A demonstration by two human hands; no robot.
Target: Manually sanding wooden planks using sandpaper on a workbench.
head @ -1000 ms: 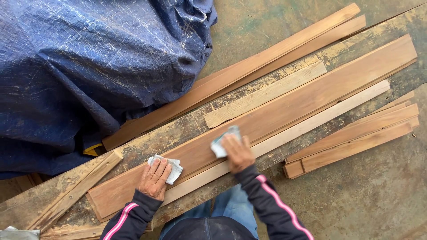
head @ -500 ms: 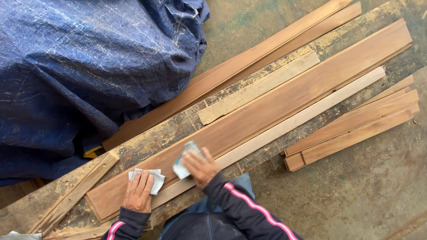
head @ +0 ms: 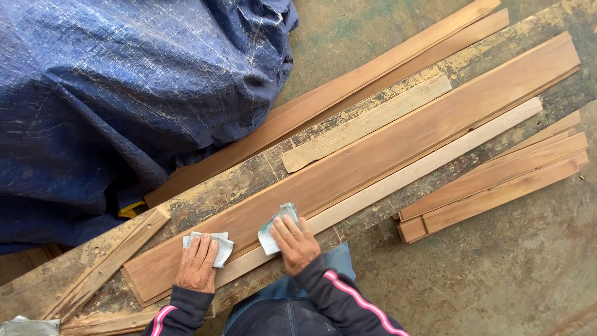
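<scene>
left hand [head: 198, 266]: flat, palm down, pressing a folded sheet of sandpaper [head: 214, 244] onto the long brown board [head: 385, 146], nr its close end
right hand [head: 297, 242]: fingers spread flat over 2nd folded sandpaper piece [head: 273, 225], on same board's near edge, just beside left hand
pale strip [head: 429, 163]: touching board's near side, runs parallel
short rough slat [head: 367, 122]: just beyond board's far side
workbench [head: 249, 174]: worn, under board
blue tarp [head: 124, 93]: well beyond board
stacked boards [head: 497, 186]: on floor, near side of board
</scene>
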